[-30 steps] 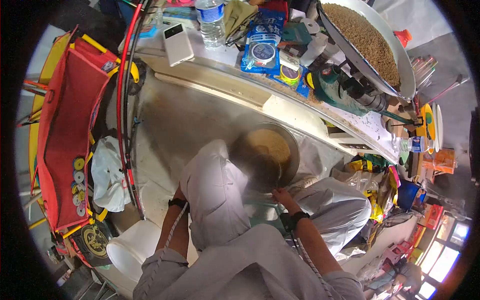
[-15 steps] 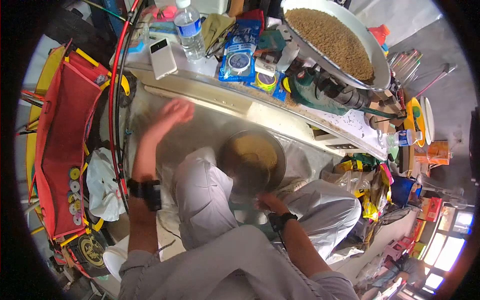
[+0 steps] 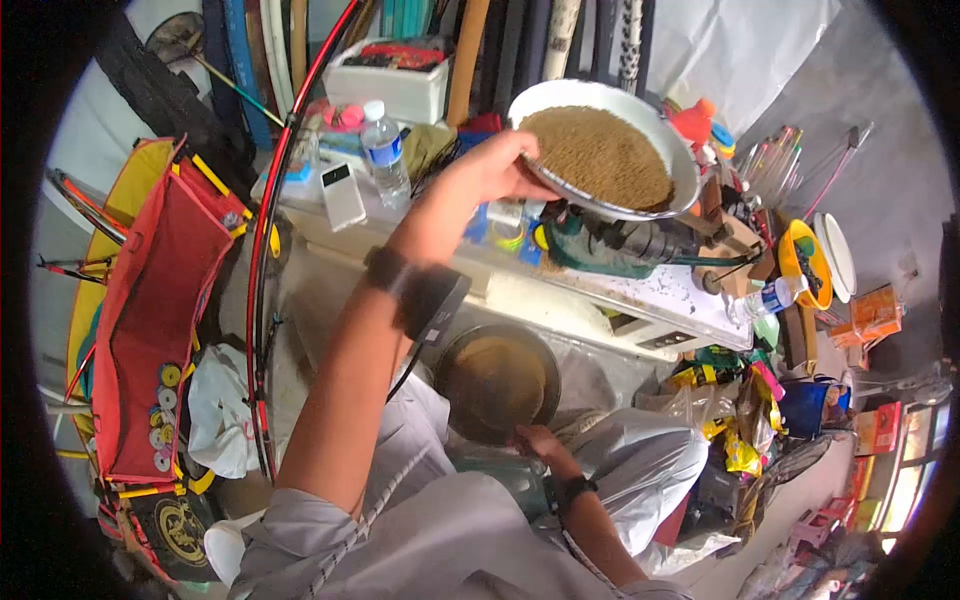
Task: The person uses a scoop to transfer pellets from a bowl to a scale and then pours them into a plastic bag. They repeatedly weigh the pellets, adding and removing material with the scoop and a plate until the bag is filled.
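Left hand gripping basin, standing bottle nearby, green tool below

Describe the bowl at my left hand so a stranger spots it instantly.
Start at the white table. Over it, the left hand grips the rim of a wide bowl. Its white wall, around brown grains, sets it apart from the dark pan below.

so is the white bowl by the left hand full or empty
Partly full: brown granules lie in the white bowl, its bare inside showing beyond them along the far side. Their depth cannot be told.
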